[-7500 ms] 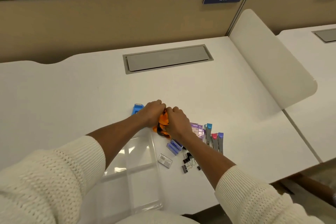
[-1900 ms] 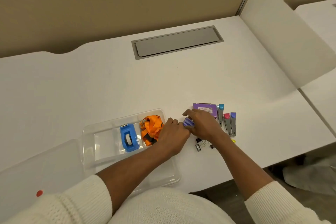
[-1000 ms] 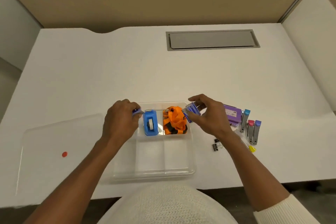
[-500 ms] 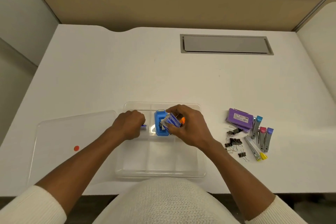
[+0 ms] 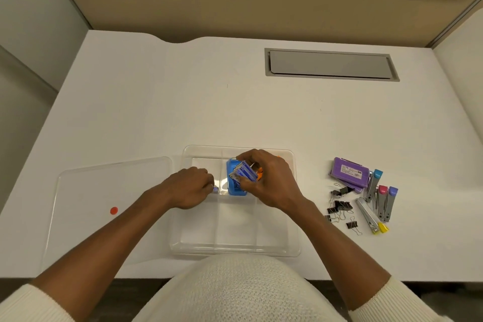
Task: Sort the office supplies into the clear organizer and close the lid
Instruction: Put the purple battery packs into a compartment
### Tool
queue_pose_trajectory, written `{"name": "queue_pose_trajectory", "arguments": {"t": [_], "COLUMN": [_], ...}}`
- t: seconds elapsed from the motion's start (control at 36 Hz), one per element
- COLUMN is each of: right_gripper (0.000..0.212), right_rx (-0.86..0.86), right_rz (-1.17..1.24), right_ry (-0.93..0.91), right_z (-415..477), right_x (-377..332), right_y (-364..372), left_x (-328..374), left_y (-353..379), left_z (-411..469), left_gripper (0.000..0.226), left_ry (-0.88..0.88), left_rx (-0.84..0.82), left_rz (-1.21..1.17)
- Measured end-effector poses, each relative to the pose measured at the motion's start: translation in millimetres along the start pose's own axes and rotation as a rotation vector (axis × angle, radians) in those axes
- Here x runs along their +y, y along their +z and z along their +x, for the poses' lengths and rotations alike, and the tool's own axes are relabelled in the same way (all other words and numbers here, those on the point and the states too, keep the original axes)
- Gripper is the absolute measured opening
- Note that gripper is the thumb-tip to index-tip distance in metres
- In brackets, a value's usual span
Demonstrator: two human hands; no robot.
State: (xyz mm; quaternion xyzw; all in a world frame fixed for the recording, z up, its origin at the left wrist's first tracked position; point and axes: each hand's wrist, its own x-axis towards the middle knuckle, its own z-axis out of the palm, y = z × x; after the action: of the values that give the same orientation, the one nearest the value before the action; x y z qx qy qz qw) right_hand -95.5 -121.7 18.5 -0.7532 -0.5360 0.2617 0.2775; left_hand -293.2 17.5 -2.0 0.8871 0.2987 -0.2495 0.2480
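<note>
Blue staple boxes (image 5: 244, 172) now over organizer (image 5: 294, 217), pinched in right hand (image 5: 271, 180); a second ago, beside it. Left hand (image 5: 189, 187) closed on small box at top-left compartment. Staplers (image 5: 379, 196), clips (image 5: 339, 208) remain out

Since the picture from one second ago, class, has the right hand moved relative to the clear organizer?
Yes. The right hand, gripping small blue boxes, has shifted left, from the organizer's right edge to over the blue tape dispenser in its middle back compartment.
</note>
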Motion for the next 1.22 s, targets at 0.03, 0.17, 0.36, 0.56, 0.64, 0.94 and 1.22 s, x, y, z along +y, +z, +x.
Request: {"name": "queue_pose_trajectory", "arguments": {"t": [0.03,0.17,0.36,0.56,0.64,0.94,1.22], "right_gripper": [0.049,0.049,0.052,0.050,0.048,0.033,0.043], "right_rx": [-0.001,-0.007,-0.067,-0.164,-0.211,-0.352,-0.495], "right_rz": [-0.004,-0.037,-0.102,-0.235,-0.306,-0.665,-0.643], "right_ry": [0.001,-0.012,-0.099,-0.224,-0.291,-0.461,-0.467], "right_z": [1,10,31,51,55,63,66], "right_x": [0,-2,-21,-47,-55,-53,-58], "right_y": [1,3,8,31,46,85,72], "left_x": [0,2,-2,-14,-18,-14,-21], "left_y": [0,3,14,34,44,54,64], "left_z": [-2,-12,-32,-53,-56,-58,-55], "left_gripper": [0.037,0.032,0.030,0.019,0.021,0.014,0.014], "left_ry": [0.001,-0.021,-0.122,-0.435,-0.525,-0.593,-0.599], "left_rx": [-0.015,0.015,0.414,0.871,0.806,0.739,0.705], "left_rz": [-0.004,-0.016,-0.239,-0.372,-0.467,-0.667,-0.731]}}
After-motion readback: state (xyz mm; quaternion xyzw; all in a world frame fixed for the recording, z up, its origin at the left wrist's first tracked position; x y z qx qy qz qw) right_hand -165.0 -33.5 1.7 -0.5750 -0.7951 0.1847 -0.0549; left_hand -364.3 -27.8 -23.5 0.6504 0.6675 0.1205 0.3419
